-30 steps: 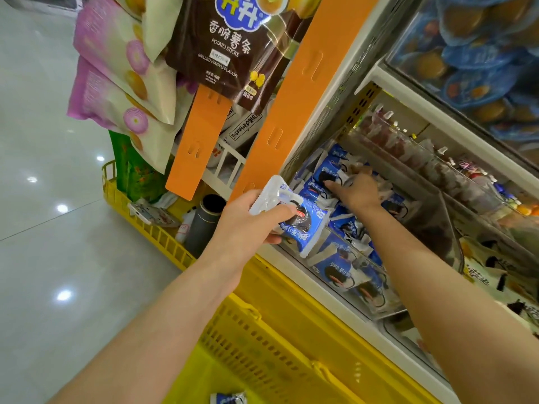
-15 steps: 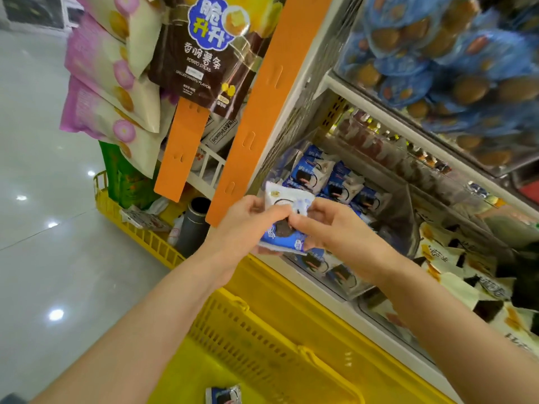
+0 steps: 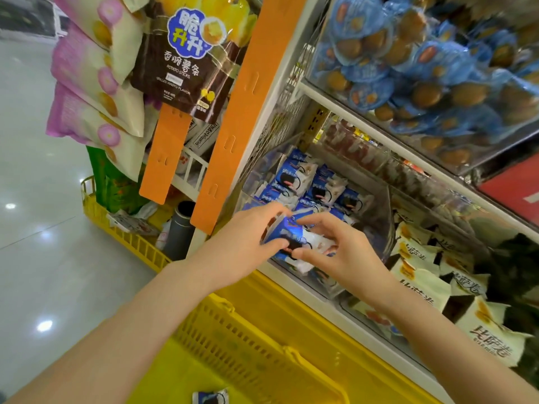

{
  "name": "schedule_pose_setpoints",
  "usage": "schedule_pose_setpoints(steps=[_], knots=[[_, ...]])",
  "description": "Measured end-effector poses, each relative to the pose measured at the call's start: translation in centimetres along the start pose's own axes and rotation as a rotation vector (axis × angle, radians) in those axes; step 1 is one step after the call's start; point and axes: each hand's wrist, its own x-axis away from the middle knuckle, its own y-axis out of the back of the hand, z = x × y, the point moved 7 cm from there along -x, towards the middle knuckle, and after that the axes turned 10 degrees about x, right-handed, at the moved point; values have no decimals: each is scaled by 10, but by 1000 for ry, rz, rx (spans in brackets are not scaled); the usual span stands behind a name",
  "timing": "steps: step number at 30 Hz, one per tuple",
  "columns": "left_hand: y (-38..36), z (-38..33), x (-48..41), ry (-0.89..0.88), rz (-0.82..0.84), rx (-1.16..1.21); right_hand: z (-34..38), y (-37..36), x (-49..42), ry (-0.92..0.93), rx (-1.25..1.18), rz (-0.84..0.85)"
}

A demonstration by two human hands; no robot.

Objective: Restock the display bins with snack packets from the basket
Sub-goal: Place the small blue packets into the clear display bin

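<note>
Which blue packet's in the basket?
The blue packet at bottom edge, in the yellow basket. The others are in the display bin, or gripped by left hand and right hand.

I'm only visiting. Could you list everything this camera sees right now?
held packet: at least one, blue-white, between both hands
binned packets: many, blue-white, in the clear bin
basket: one, yellow, bottom of view
basket packet: one, blue-white, basket floor
cream packets: many, cream-black, right of bin
round packs: many, blue, top right
hanging bags: several, pink and brown, upper left
strips: two, orange, centre-left
flask: one, grey, below strips
left hand: grips held packet
right hand: pinches held packet
</note>
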Motion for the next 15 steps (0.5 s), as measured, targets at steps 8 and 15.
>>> schedule_pose_setpoints(steps=[8,15], knots=[[7,12,-41,-83,-147,-242,-49,41,-43,-218,64,-332],[-8,32,-47,-213,-45,-457,-120,28,-114,-384,428,-121]])
